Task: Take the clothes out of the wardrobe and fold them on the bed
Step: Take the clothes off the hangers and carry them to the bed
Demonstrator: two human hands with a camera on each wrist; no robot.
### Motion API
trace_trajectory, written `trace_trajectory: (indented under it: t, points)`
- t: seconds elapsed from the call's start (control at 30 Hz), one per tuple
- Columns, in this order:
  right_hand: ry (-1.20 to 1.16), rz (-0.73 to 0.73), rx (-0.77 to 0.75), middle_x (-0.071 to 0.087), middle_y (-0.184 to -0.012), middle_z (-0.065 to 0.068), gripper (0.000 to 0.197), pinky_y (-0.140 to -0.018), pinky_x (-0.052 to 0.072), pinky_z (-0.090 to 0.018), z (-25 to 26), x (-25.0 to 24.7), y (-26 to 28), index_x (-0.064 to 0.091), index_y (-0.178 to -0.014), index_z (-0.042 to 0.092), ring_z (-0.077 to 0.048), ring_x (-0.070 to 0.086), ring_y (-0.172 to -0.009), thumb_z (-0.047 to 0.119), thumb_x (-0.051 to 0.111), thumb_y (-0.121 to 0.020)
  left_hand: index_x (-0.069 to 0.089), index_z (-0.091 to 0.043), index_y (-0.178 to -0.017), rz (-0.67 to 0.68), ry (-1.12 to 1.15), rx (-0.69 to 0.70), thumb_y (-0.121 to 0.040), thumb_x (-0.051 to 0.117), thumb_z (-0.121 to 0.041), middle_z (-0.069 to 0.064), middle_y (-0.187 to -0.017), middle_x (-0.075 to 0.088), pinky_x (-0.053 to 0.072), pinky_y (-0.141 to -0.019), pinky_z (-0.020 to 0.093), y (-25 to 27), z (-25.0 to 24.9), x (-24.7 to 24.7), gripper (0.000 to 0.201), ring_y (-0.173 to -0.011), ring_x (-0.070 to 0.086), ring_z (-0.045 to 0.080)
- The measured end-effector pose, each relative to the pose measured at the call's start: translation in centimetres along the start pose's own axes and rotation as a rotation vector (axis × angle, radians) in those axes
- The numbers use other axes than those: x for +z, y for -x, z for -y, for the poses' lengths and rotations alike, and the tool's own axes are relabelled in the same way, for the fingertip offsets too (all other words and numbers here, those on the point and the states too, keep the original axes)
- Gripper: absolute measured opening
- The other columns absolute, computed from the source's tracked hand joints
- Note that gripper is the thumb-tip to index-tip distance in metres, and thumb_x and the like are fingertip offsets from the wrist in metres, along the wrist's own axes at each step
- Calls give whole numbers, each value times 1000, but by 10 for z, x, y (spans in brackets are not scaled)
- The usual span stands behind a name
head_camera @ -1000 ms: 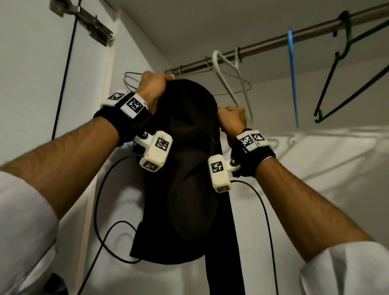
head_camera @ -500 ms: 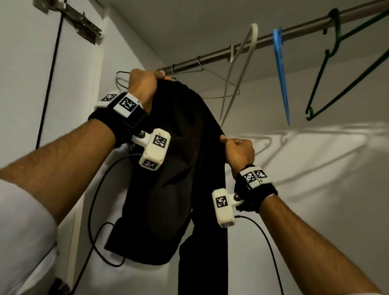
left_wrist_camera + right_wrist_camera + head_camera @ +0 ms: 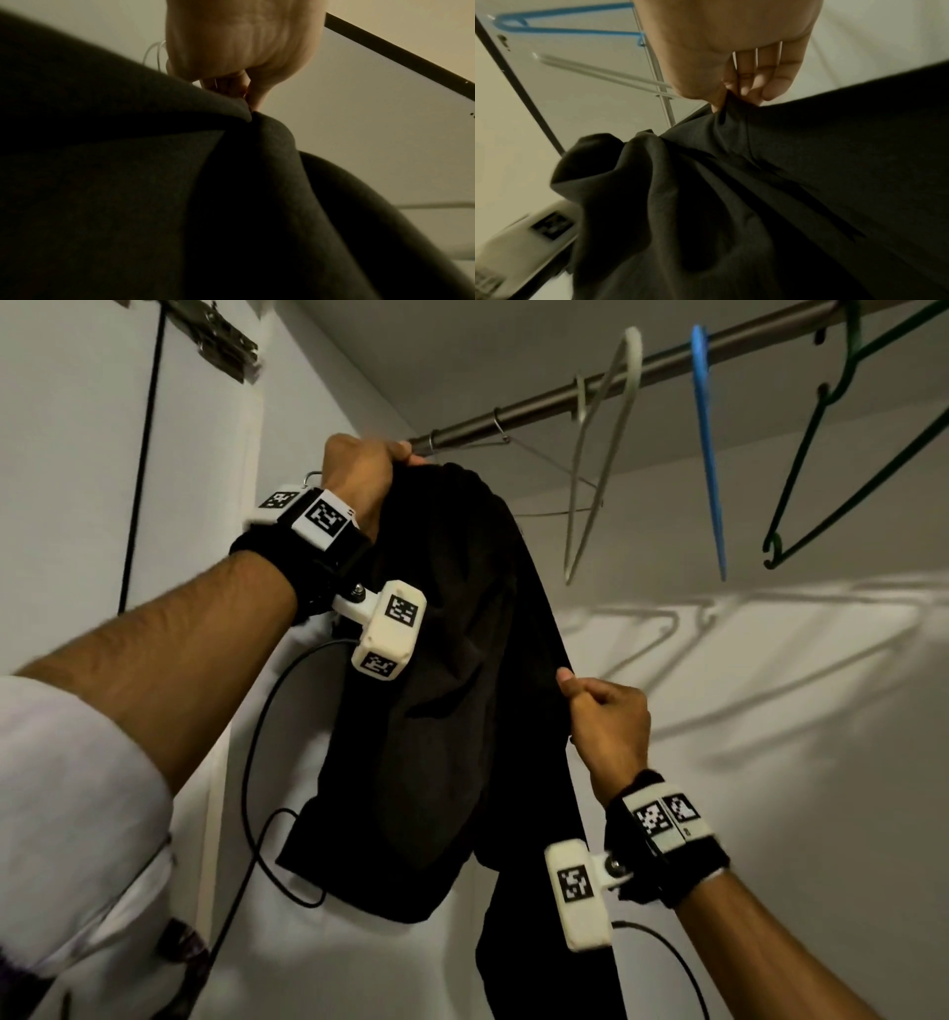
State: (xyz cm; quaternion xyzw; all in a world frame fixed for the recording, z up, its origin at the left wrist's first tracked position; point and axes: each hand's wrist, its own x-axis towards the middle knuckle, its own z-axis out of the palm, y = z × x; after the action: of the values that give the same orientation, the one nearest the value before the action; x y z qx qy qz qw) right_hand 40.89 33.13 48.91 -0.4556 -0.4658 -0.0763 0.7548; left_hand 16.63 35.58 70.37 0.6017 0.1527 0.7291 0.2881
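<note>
A black garment (image 3: pixel 441 690) hangs inside the wardrobe, draped from a thin wire hanger (image 3: pixel 313 477) near the left end of the metal rail (image 3: pixel 565 403). My left hand (image 3: pixel 362 474) grips the garment's top (image 3: pixel 180 162) up by the rail. Lower and to the right, my right hand (image 3: pixel 598 706) pinches the garment's right edge (image 3: pixel 731 125) between thumb and curled fingers. The long lower part of the garment drops out of view below.
Empty hangers hang on the rail to the right: a wire one (image 3: pixel 544 469), a white one (image 3: pixel 606 444), a blue one (image 3: pixel 708 449) and a green one (image 3: pixel 842 439). The wardrobe's side wall (image 3: pixel 77 480) stands close on the left, and black cables (image 3: pixel 257 762) loop below my left wrist.
My right hand has moved down and to the right, pulling the garment's edge with it. The white hanger has swung up to the right. My left hand has stayed at the top.
</note>
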Motion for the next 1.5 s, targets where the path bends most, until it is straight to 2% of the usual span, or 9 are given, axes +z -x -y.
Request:
trace_trajectory:
  t: [0.17,0.33,0.57,0.8,0.9,0.97,1.2,1.37,1.5]
  points:
    - [-17,53,-23,44,-53,-11,54,-60,49,-40,-14,-16,36,57,-66,-2,-19,45,-54,44,66,-94,67,-8,-71,-36,6,5,-94,63,-7,-8,-55,69,48,-51,14,2,-1,5,23,-47,62,3]
    - [-82,88,-47,42,-60,-26,54,-59,37,-34,-3,-27,54,54,-67,-8,-20,39,-54,34,67,-99,69,-1,-78,-55,87,-16,-90,66,-5,5,-69,72,63,-81,39,-3,0,4,14,-66,72,19]
    - [-104,111,-40,42,-61,-28,55,-55,36,-32,11,-39,100,51,-66,-9,-20,38,-52,31,66,-100,67,-4,-74,-70,91,-15,-87,69,-7,0,-62,71,63,-83,44,-4,-1,3,13,-71,72,21]
    - [-64,181,-87,49,-60,-19,50,-57,41,-38,28,-46,102,57,-66,0,-24,46,-55,34,64,-100,74,-9,-66,-51,75,2,-73,74,-22,8,-76,77,61,-87,47,-11,4,2,14,-83,76,29]
    - [-24,103,-115,69,-83,8,17,-73,56,-32,51,-43,73,73,-97,21,-4,65,-74,38,71,-95,78,-13,-60,-58,51,10,-65,73,-29,9,-80,78,61,-88,46,-19,7,2,18,-84,76,29]
    - [2,12,-127,67,-109,10,39,-78,54,-22,73,-40,56,64,-124,25,-1,64,-92,44,73,-91,79,-14,-61,-37,39,16,-70,73,-29,8,-80,78,61,-88,46,-18,6,3,18,-84,76,30]
    - [56,183,-193,70,-109,10,85,-90,58,-37,163,-1,6,56,-132,26,-10,69,-98,81,72,-69,80,-12,-82,-54,-3,70,-81,74,-30,6,-84,78,62,-82,41,-8,8,7,20,-83,76,25]
    - [257,113,-277,70,-84,12,13,-77,44,-22,174,20,-13,70,-95,27,-12,68,-90,34,74,-85,81,-17,-67,-9,16,38,-68,74,-38,6,-83,78,62,-86,46,-13,10,3,22,-85,76,30]
    - [205,111,-322,71,-71,6,6,-79,56,-34,142,8,3,69,-83,24,-18,70,-80,22,72,-87,79,-18,-56,-32,58,29,-76,72,-28,6,-83,79,61,-86,46,-15,10,2,24,-86,75,29]
